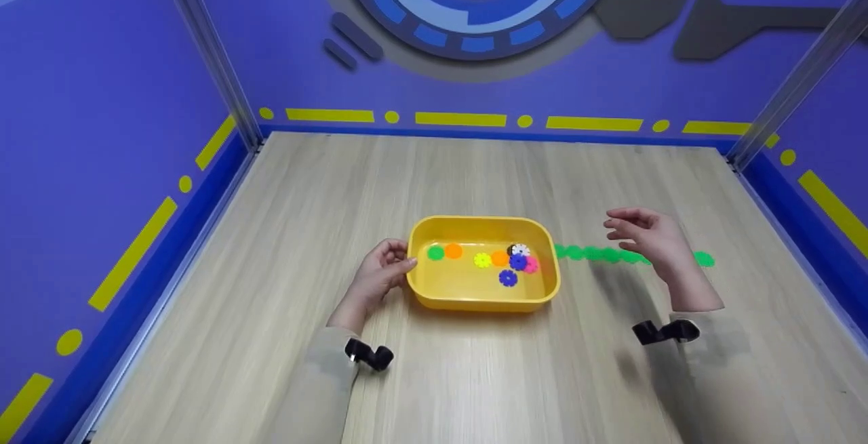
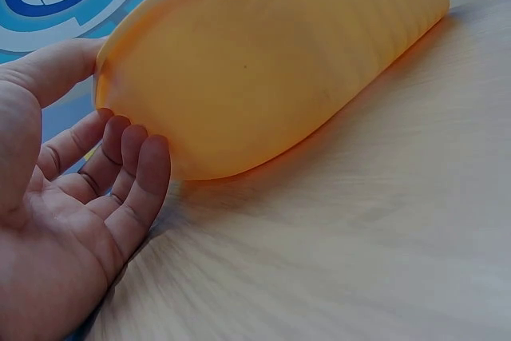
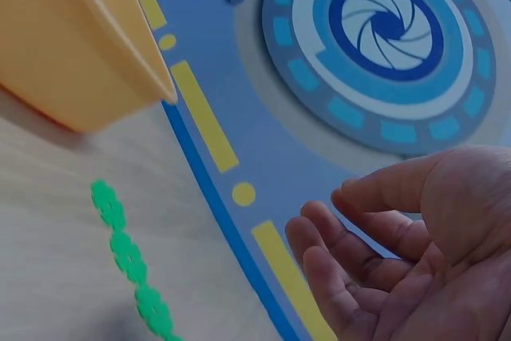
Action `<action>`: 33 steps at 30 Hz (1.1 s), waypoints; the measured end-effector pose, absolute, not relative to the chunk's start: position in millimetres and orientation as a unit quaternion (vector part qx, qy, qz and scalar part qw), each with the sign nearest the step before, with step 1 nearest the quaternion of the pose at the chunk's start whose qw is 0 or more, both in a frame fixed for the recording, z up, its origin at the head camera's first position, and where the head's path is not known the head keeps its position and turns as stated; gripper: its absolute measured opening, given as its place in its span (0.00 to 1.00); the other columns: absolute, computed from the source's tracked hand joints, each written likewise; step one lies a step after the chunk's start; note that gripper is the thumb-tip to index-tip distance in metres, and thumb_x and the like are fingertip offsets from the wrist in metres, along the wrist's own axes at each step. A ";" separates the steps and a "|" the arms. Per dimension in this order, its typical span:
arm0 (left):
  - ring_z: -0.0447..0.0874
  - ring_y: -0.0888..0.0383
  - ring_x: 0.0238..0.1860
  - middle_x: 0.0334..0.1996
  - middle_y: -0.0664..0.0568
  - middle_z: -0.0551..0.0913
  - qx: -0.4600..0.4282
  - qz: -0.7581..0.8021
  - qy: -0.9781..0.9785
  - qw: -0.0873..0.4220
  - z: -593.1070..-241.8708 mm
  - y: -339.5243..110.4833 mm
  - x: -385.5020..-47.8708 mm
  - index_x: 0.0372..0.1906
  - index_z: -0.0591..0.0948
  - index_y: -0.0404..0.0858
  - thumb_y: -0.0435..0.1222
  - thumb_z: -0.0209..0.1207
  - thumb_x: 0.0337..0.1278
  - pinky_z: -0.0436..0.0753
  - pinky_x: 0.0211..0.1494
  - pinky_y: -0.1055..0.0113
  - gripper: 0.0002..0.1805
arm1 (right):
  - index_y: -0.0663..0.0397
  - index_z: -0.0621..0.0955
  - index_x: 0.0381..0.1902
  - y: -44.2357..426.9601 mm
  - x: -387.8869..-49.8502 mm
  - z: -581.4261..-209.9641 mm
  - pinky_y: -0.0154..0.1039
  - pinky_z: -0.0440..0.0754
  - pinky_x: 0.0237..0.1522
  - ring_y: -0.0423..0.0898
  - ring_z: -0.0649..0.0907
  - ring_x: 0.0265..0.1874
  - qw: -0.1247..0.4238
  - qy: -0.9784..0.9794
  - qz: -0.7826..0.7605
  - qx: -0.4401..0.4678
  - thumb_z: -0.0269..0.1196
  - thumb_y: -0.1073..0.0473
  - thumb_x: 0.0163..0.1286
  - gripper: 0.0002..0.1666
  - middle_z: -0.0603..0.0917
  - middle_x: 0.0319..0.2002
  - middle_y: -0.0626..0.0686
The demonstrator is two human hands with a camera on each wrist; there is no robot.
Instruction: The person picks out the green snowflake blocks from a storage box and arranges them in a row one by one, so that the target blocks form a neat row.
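A yellow plastic tub point(image 1: 447, 295) stands on the table with several notched discs inside: green, orange, yellow, white, blue point(image 1: 508, 278) and pink ones. Its left rim is pinched by my left hand point(image 1: 381, 271), thumb over the edge and fingertips against the outer wall point(image 2: 255, 69). To the tub's right runs a row of linked green discs point(image 1: 597, 254), also visible in the right wrist view as a green chain point(image 3: 129, 257). Above that row hovers my right hand point(image 1: 644, 234), fingers loosely bent and holding nothing; it hides part of the row.
Under everything lies a wood-grain table point(image 1: 285, 335). Blue-purple panels with yellow dashes point(image 1: 461, 119) enclose it at the back, left and right. Metal posts point(image 1: 217, 57) stand at the back corners. Each wrist carries a black clip point(image 1: 369, 354).
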State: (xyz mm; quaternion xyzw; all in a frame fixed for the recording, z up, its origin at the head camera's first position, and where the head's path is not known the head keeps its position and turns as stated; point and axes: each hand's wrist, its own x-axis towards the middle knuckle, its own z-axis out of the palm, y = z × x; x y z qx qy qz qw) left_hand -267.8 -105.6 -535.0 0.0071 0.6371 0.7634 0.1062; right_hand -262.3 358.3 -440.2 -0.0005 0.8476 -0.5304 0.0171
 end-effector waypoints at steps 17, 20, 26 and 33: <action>0.76 0.59 0.36 0.40 0.51 0.77 0.018 0.760 0.641 0.104 -538.0 -106.4 -267.2 0.55 0.74 0.31 0.29 0.65 0.62 0.77 0.31 0.70 0.19 | 0.64 0.76 0.66 293.8 -268.0 -428.7 0.29 0.86 0.47 0.36 0.87 0.43 0.067 0.850 -0.522 -0.031 0.60 0.50 0.78 0.28 0.83 0.58 0.62; 0.77 0.59 0.37 0.40 0.51 0.77 0.018 0.763 0.638 0.105 -538.0 -106.0 -267.7 0.55 0.74 0.31 0.29 0.65 0.62 0.78 0.30 0.71 0.19 | 0.63 0.77 0.65 282.5 -269.6 -427.3 0.31 0.87 0.48 0.40 0.87 0.44 0.074 0.851 -0.519 -0.032 0.60 0.50 0.78 0.27 0.82 0.59 0.65; 0.77 0.59 0.37 0.40 0.51 0.77 0.020 0.766 0.634 0.105 -537.0 -105.7 -267.4 0.56 0.74 0.32 0.29 0.64 0.62 0.78 0.30 0.71 0.19 | 0.62 0.78 0.64 261.5 -274.7 -427.7 0.33 0.87 0.50 0.45 0.86 0.47 0.095 0.852 -0.514 -0.035 0.60 0.53 0.78 0.24 0.82 0.59 0.65; 0.77 0.59 0.37 0.40 0.51 0.78 0.020 0.764 0.636 0.103 -537.4 -105.8 -267.5 0.54 0.74 0.34 0.30 0.65 0.62 0.78 0.31 0.71 0.18 | 0.61 0.79 0.63 234.5 -280.6 -432.0 0.43 0.87 0.55 0.52 0.87 0.50 0.123 0.851 -0.508 -0.047 0.61 0.54 0.77 0.23 0.82 0.58 0.66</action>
